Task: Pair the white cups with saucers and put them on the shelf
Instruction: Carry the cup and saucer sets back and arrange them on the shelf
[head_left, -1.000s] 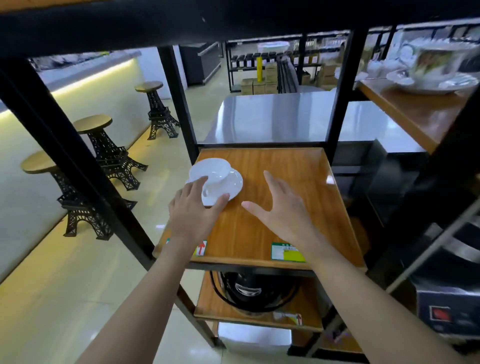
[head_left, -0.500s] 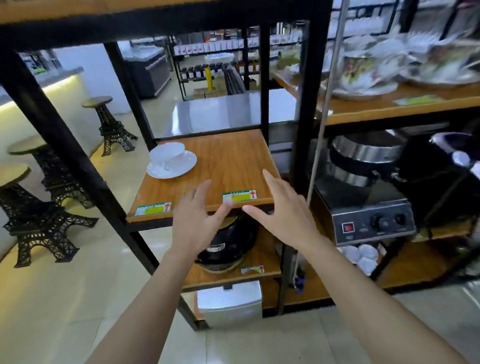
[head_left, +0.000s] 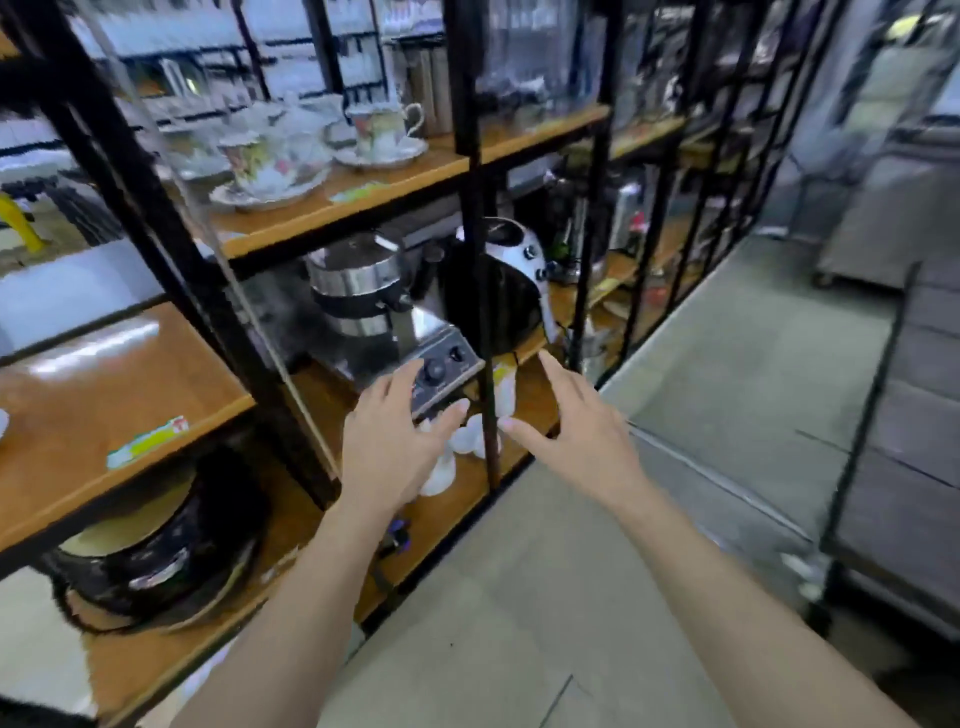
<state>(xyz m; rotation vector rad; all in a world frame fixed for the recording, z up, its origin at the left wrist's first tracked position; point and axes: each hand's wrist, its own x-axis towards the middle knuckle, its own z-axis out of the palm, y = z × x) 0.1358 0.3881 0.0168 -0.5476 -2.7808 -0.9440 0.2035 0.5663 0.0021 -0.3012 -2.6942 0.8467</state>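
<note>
Both bare hands, left (head_left: 392, 436) and right (head_left: 571, 421), are spread wide and hold nothing, mid-frame, over blurry small white cups (head_left: 470, 436) on the low wooden shelf (head_left: 524, 395).

The view swings right, away from the shelf with the paired cup. Both empty hands, left hand (head_left: 392, 441) and right hand (head_left: 576, 431), now reach toward the white cups (head_left: 470, 439) on a lower shelf (head_left: 524, 395).

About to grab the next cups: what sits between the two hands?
In the head view, a black upright shelf post stands between the left hand and right hand, with the white cups clustered around its base.
</note>
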